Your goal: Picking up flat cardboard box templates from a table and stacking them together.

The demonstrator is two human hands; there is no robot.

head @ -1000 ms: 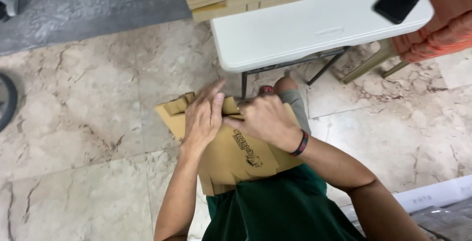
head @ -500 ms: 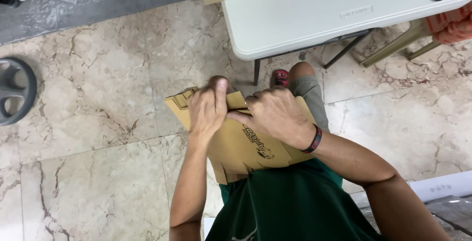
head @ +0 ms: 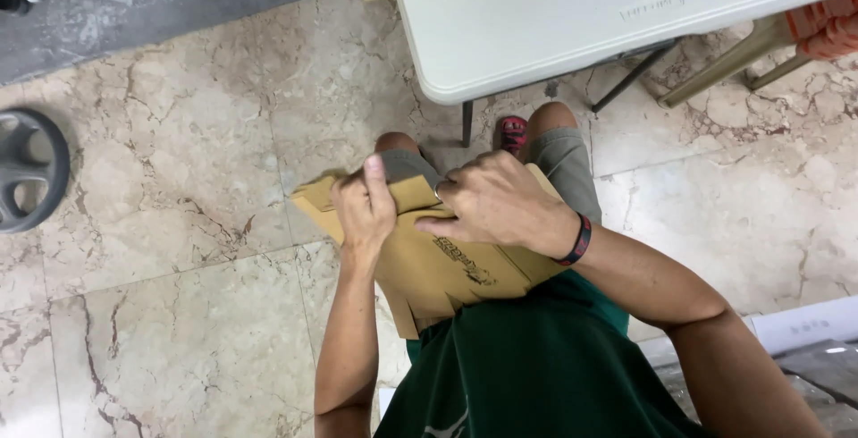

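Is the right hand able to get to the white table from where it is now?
Probably yes. The right hand rests on the flat brown cardboard piece on the lap, and the white plastic folding table stands just ahead with nothing between, though the hand is busy.

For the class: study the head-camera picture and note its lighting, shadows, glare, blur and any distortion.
Head view: even, soft indoor light; only faint shadow under the white table; mild sheen on the marble floor, no harsh glare. Left hand and right hand on the flat cardboard piece look slightly soft, its print unreadable. Wide lens bends the table's edge; the green shirt looms large.
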